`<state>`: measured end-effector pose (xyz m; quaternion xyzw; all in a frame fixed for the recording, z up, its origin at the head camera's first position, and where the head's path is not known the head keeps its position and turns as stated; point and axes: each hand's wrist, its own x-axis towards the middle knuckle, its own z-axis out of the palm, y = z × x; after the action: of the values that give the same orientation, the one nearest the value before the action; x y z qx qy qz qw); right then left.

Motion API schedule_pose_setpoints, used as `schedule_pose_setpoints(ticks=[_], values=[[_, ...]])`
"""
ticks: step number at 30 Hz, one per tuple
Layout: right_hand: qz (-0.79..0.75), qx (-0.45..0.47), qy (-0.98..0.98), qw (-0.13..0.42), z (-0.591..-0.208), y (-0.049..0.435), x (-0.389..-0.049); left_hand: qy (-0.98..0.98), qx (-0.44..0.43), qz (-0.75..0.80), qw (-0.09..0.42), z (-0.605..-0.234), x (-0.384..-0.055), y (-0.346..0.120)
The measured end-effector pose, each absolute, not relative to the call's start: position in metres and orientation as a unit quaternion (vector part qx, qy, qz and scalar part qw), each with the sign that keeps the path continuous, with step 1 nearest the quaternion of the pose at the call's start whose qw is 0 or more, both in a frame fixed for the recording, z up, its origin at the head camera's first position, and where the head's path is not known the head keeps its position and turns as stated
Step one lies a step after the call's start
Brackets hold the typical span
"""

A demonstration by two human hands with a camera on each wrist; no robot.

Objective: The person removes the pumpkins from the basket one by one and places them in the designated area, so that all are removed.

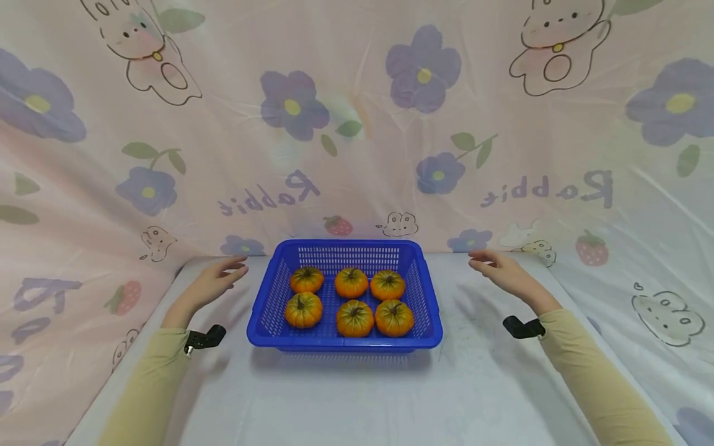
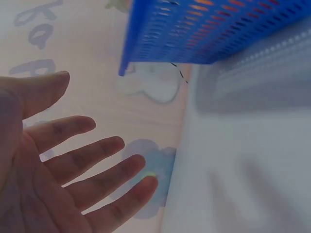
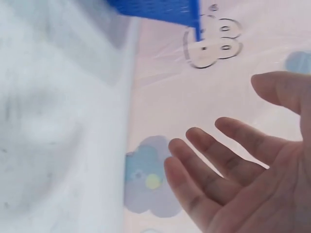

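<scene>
A blue plastic basket (image 1: 346, 344) with slotted walls stands in the middle of the white table. Several small orange pumpkins (image 1: 304, 310) with stems lie inside it, two on its left side and the others toward the middle and right. To the left of the basket, apart from it, hovers my left hand (image 1: 213, 284) with fingers spread and nothing held. My right hand (image 1: 504, 274) hangs in the air off the basket's right side, its fingers loosely extended, also holding nothing. Both wrist views show a bare palm and part of the blue basket (image 2: 170, 43) above.
The white table (image 1: 346, 402) reaches from the front to a cloth backdrop (image 1: 357, 148) printed with flowers and rabbits. That cloth also closes off the left and right sides. A black wrist camera (image 1: 206, 337) sits on the left wrist, another black wrist camera (image 1: 523, 327) on the right.
</scene>
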<state>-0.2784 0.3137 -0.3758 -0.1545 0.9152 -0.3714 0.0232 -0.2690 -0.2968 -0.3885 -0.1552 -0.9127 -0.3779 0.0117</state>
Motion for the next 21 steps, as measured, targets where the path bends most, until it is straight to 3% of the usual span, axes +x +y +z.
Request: schedule_pose_setpoints(ticks=[15, 21], values=[[-0.454, -0.19, 0.869, 0.05, -0.34, 0.291, -0.264, -0.819, -0.172, -0.533, -0.128, -0.373, -0.263, -0.291], [-0.458, -0.215, 0.86, 0.064, -0.333, 0.272, -0.26, -0.811, -0.151, -0.546, -0.147, -0.377, -0.262, -0.285]])
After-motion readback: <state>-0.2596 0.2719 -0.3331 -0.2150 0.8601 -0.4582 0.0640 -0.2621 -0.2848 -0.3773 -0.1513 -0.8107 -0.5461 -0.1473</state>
